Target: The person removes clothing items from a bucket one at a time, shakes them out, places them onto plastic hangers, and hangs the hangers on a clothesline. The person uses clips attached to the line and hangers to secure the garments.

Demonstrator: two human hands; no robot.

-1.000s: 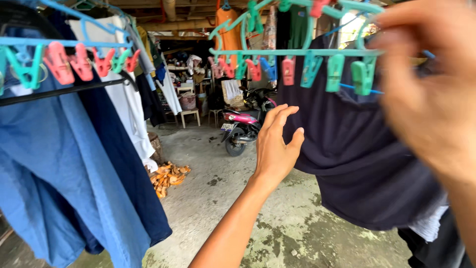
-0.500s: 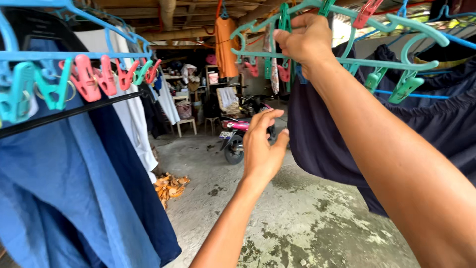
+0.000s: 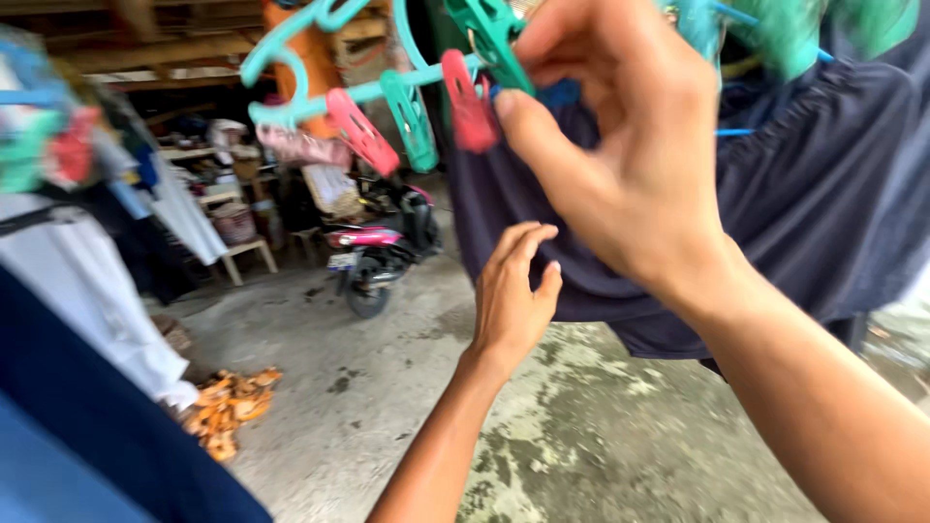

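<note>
The right hand [image 3: 630, 165] has come nearer, fingers pinching the red peg [image 3: 468, 102] (left hand [image 3: 513, 291] open below), so the dark garment [image 3: 794, 223] could drop.

Few such things show. A small pale rectangular plate [image 3: 341, 261], likely a number plate, hangs at the rear of the pink and black scooter [image 3: 376, 244] in the background. On the cluttered shelves [image 3: 208, 155] behind it stand blurred shapes that may be boxes or containers. No screens or signs appear.
</note>
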